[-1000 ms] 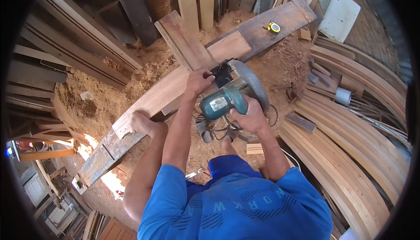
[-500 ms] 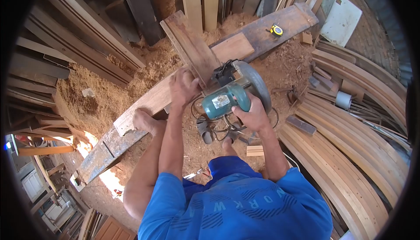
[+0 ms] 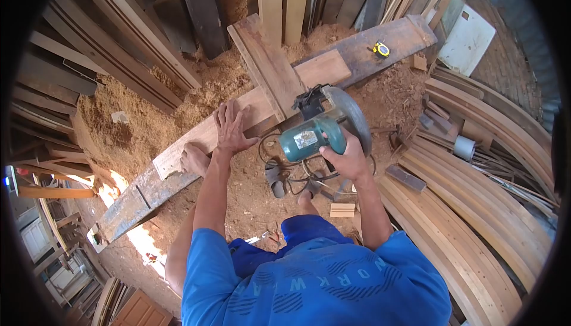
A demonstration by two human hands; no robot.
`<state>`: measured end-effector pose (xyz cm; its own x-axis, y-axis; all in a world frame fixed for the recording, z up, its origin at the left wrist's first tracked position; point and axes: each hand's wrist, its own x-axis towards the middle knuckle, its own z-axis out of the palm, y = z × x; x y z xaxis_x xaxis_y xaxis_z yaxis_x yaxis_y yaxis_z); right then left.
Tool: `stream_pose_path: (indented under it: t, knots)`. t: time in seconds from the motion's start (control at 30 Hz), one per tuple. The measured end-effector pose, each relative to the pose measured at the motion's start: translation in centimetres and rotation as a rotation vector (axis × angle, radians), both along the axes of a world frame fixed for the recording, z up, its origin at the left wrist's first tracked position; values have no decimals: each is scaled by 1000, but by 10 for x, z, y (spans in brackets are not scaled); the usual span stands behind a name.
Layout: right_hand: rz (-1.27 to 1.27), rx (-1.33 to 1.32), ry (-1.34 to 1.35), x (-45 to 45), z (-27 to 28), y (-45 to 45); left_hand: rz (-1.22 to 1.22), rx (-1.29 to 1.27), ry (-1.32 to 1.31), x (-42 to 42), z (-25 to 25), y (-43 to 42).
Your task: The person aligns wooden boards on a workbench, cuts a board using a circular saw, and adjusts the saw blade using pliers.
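My right hand [image 3: 346,157] is wrapped round the rear handle of a green circular saw [image 3: 307,139]. The saw's grey blade guard [image 3: 350,115] faces right. My left hand [image 3: 231,128] lies with fingers spread on a pale wooden board [image 3: 253,103], left of a shorter crosspiece [image 3: 266,67] laid across it. My bare left foot [image 3: 194,161] presses on the board's near-left end. Under the board runs a long, weathered plank [image 3: 380,52]. The saw sits at the near end of the crosspiece; its blade is hidden.
A yellow tape measure [image 3: 380,49] lies on the plank's far right end. A cord loops on the floor by a sandal [image 3: 275,178]. Stacked curved timbers [image 3: 452,207] line the right side; upright boards [image 3: 270,5] stand at the back. Sawdust [image 3: 119,139] is heaped at left.
My left hand has moved left, off the crosspiece, and now rests spread on the pale board. The saw stays in my right hand, close to the same spot.
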<state>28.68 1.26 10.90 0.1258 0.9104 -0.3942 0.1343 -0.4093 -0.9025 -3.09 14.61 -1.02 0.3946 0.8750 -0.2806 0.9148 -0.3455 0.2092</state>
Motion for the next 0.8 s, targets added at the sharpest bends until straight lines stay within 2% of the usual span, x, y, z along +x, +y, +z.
stream_pose_path:
  t: [0.3,0.4,0.5,0.6,0.8]
  knots:
    - [-26,-29,41,-1,9,1,49,30,-7,3,-1,-3]
    - [-3,55,-46,-3,12,1,62,54,-38,4,0,-3]
    - [-47,17,-41,-7,25,2,72,67,-55,3,-2,-4]
    - [-126,-20,17,-3,16,-9,74,72,-67,1,-6,-4]
    - [-124,4,-3,-1,24,-10,73,71,-64,4,-4,-5]
